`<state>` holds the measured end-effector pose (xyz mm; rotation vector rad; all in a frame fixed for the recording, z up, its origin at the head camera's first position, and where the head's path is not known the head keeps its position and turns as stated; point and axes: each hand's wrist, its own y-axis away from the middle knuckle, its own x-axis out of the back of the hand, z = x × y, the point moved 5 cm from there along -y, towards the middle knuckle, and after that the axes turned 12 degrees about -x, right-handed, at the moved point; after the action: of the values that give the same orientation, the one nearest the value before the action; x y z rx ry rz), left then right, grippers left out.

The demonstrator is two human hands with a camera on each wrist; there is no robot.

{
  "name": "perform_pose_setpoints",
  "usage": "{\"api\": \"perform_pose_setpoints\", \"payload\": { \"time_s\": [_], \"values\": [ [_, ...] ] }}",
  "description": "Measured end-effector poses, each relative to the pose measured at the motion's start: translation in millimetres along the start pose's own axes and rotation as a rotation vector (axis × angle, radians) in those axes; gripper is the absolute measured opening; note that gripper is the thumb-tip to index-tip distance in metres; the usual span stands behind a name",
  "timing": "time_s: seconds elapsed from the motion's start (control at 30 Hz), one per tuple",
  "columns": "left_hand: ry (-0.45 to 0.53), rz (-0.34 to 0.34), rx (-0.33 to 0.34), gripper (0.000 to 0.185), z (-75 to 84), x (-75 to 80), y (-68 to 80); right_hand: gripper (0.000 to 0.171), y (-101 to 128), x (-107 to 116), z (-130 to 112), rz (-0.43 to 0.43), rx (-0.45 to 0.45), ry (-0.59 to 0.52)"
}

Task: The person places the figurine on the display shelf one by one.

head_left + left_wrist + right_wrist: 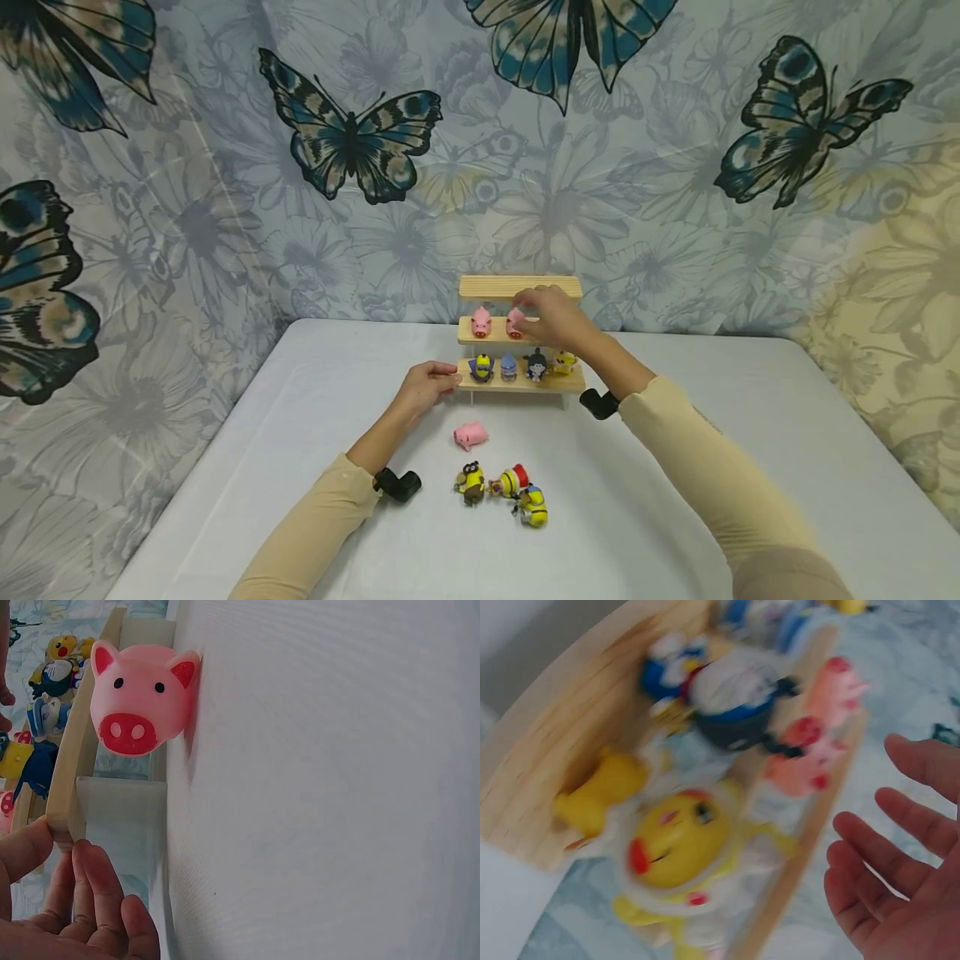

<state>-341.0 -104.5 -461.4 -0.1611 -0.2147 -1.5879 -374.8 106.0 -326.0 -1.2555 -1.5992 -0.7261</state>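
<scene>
My left hand (426, 390) pinches the left end of the lowest board of a three-tier wooden display stand (491, 287). In the left wrist view the thumb is on one side of the board (67, 784) and the fingers are on the other. My right hand (561, 320) is at the middle tier, beside the right-hand pink toy pig (514, 325). Its fingers (885, 851) are spread and hold nothing in the right wrist view, with a gap to the pigs. Another pink toy pig (481, 323) stands to the left on that tier.
Several small figures stand on the lowest tier, among them a yellow one (564, 362) and a dark-haired one (536, 365). In front, a pink pig (471, 435) lies on the white table (637, 517), near three yellow figures (471, 483). A butterfly-patterned cloth (555, 208) hangs behind.
</scene>
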Motion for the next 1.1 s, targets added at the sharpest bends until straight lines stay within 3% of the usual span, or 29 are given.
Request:
{"api": "perform_pose_setpoints", "payload": {
  "time_s": [0.33, 0.53, 0.77, 1.1],
  "values": [
    [0.011, -0.003, -0.006, 0.027, -0.5, -0.8, -0.9, 0.025, 36, 9, -28, 0.059, 0.06, -0.075],
    [0.007, -0.007, 0.004, 0.027, -0.3, -1.3, -1.2, 0.016, 55, -8, -38, -0.051, 0.088, -0.096],
    [0.003, -0.009, 0.0, 0.028, 0.7, -2.2, -0.2, 0.017, 70, -37, -39, -0.172, 0.122, -0.088],
    [0.008, 0.001, -0.008, 0.026, -1.4, -1.6, 1.0, 0.017, 78, -85, -39, -0.35, 0.187, -0.079]
  ]
}}
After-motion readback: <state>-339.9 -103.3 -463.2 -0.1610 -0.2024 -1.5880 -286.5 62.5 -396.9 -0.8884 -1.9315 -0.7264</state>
